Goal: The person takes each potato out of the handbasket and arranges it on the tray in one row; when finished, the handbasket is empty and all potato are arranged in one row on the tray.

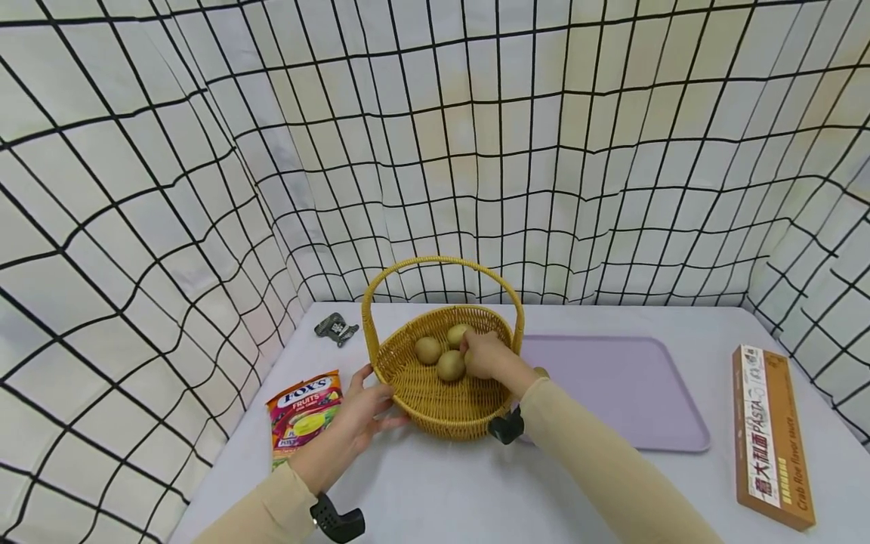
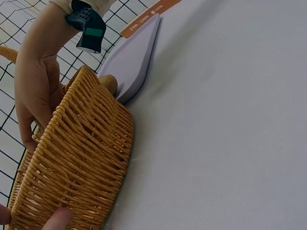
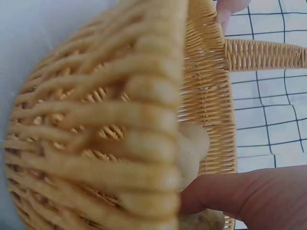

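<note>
Apparently midway through, the work centers on a wicker basket (image 1: 448, 427) of what look like potatoes (image 1: 451, 366) on a white tabletop (image 1: 435, 491). At least three lie together inside, toward the back. One more potato (image 1: 541, 372) shows outside, beside the basket at the lilac tray (image 1: 612, 393), partly hidden by a sleeve; whether it rests on the tray cannot be told. That stray one seems the piece left unsettled, though nothing shows whether potatoes are going in or coming out.

The person's right hand (image 1: 485, 355) dips over the rim, fingers bent down among the potatoes; whether it grips one cannot be told. The left hand (image 1: 367, 408) braces the basket's outer wall, fingers spread and touching the weave.

At left, a bright candy bag (image 1: 306, 412) reads "FOX'S" and "FRUITS," its smaller print illegible. At far right, a brown box (image 1: 771, 434) carries "PASTA," "意大利面" and "Crab Roe flavor sauce." Behind the bag lies a small dark object (image 1: 336, 329), its pale marking unreadable.
</note>
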{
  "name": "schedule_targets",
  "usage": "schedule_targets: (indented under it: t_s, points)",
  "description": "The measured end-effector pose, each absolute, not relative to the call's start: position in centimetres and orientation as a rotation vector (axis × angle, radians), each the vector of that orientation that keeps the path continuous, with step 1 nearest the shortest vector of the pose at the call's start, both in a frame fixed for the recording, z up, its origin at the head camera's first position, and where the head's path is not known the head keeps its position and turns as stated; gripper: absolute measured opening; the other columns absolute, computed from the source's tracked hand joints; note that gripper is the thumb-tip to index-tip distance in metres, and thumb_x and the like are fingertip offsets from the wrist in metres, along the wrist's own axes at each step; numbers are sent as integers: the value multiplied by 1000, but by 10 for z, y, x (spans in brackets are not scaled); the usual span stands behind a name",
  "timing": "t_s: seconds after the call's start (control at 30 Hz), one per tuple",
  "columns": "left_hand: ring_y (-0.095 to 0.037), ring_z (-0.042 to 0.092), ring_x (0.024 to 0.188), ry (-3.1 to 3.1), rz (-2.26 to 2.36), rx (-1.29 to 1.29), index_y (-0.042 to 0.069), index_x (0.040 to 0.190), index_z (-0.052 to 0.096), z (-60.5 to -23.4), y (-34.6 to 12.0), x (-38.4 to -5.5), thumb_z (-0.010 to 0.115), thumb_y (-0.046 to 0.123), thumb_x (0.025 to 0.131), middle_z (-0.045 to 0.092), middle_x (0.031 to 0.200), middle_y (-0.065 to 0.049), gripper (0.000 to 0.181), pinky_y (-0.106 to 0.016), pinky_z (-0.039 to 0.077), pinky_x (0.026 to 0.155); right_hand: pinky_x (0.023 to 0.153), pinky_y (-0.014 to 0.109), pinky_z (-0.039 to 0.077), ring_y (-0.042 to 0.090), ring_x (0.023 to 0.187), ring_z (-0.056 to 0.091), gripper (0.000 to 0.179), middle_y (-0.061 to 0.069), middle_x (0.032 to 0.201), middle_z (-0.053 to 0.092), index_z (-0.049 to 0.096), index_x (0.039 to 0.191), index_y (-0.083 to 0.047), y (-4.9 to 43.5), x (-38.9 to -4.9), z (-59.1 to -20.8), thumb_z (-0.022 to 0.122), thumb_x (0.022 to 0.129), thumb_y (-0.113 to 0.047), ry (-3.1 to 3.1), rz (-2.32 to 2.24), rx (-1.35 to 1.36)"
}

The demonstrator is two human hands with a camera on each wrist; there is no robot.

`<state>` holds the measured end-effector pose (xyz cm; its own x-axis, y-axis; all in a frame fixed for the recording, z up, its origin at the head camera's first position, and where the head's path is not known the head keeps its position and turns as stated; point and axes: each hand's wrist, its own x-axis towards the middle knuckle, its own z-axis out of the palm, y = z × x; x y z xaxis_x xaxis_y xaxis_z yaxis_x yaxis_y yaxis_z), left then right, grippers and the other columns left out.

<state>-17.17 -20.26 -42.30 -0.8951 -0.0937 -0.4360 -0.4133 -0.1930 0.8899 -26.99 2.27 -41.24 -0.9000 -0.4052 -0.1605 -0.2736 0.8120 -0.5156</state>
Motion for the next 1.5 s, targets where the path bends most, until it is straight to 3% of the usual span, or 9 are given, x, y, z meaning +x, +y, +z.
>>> schedule_targets:
  t_s: [0.2,0.43,0.83,1.17,1.5]
  points:
    - [-49,42,143,1848,2194,-593,17,167,3,-424,-202,-172,49,4,101,29,161,-30,82,-48,64,90,64,28,42,28,89,50,23,13,92,59,60,108,-7,28,-265,-410,51,90,3,2739,-754,-579]
    - [-49,43,143,1852,2194,-593,17,167,3,-426,-202,-172,49,4,101,30,160,-30,82,-50,63,92,70,32,46,27,92,51,37,17,106,60,61,115,-10,36,-257,-401,73,81,0,2740,-781,-594]
    - [-50,41,144,1860,2194,-587,16,167,0,-425,-201,-171,48,3,102,29,161,-31,82,-52,61,96,65,30,47,22,80,56,36,21,126,55,62,117,-15,42,-234,-375,80,85,-7,2728,-788,-639]
    - [-50,41,143,1863,2204,-583,16,167,0,-424,-201,-171,47,3,102,29,160,-31,81,-54,59,99,66,31,48,21,86,54,38,9,105,56,64,116,-17,56,-211,-353,82,83,-9,2764,-733,-721]
    - [-50,41,144,1857,2206,-581,16,167,0,-424,-202,-171,46,2,101,30,160,-31,81,-55,59,98,62,29,52,21,84,56,42,11,105,56,65,118,-16,91,-193,-340,80,80,-4,2758,-787,-698]
